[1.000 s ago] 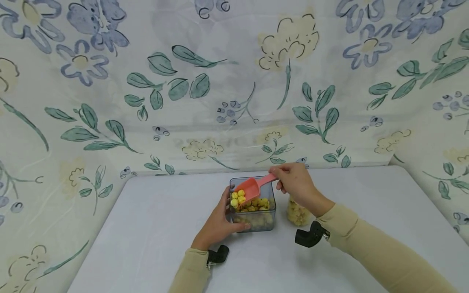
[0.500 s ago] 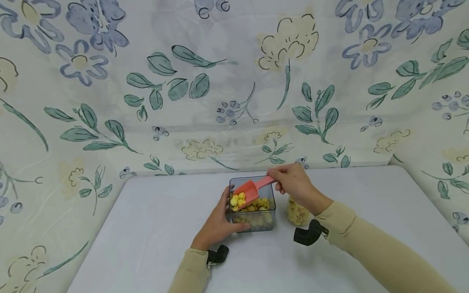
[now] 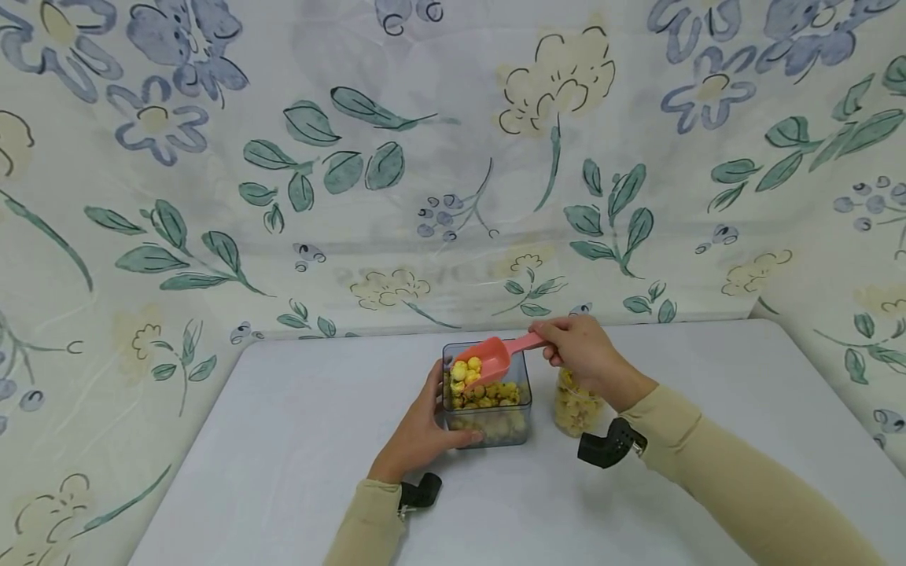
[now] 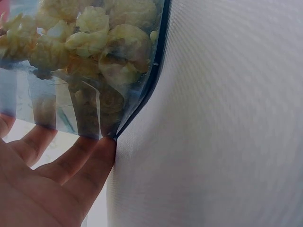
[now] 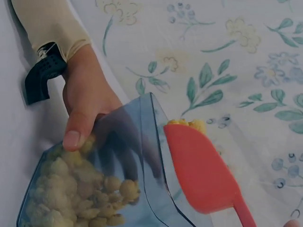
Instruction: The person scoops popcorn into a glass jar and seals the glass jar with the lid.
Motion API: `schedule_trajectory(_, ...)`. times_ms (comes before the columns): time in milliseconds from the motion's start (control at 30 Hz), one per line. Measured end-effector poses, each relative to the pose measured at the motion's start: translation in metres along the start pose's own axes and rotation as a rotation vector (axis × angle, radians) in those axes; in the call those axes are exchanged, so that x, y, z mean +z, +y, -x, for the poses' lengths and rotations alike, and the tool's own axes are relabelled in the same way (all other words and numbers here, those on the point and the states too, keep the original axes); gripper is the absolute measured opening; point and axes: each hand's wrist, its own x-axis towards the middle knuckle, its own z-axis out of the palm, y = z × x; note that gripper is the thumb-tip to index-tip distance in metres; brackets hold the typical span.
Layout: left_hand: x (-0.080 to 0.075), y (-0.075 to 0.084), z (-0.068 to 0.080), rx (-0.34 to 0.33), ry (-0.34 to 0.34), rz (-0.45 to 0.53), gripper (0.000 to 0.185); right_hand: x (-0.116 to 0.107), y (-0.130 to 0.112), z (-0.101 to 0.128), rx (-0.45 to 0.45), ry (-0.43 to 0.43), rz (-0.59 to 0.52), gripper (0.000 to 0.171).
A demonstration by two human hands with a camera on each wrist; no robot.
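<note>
My right hand (image 3: 583,354) pinches the end of the handle of a pink plastic scoop (image 3: 495,358), fingers curled round it, and the scoop's bowl hangs level above the open top of the clear square container (image 3: 487,420), loaded with a small heap of yellow popcorn pieces (image 3: 467,367). From the right wrist view I see the scoop (image 5: 201,172) from beneath, its rounded underside just past the container's bluish rim (image 5: 151,137), with a few pale yellow pieces showing over its far edge. My left hand (image 3: 419,432) grips the container from its left side, thumb on the near wall and fingers wrapped round the far one; in the left wrist view my fingers (image 4: 71,161) press flat against the transparent wall at the container's lower corner (image 4: 118,118), where it meets the white table (image 4: 213,118). Inside the container lies a bed of the same yellow and brownish popcorn (image 3: 488,393), filling it to roughly half its height. Just to the right of the container, partly hidden under my right hand, stands a clear round jar (image 3: 576,405) with pale popcorn in it; I cannot tell whether the two vessels touch. Both my forearms wear beige sleeves (image 3: 722,464), each with a black camera mount at the wrist (image 3: 607,444). Behind the table hangs a floral cloth backdrop (image 3: 354,157) with blue and cream flowers and green leaves.
</note>
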Motion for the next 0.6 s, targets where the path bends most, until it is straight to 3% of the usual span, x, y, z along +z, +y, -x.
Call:
schedule_trajectory(300,-0.001,0.001,0.001,0.014,0.003,0.013,0.122,-0.023,-0.001,0.009,0.032,-0.029,-0.126,0.039)
schedule_trajectory(600,0.0,0.003,0.002,0.013,0.008,0.007,0.122,-0.027,0.001,0.013,0.019,-0.022,-0.114,0.038)
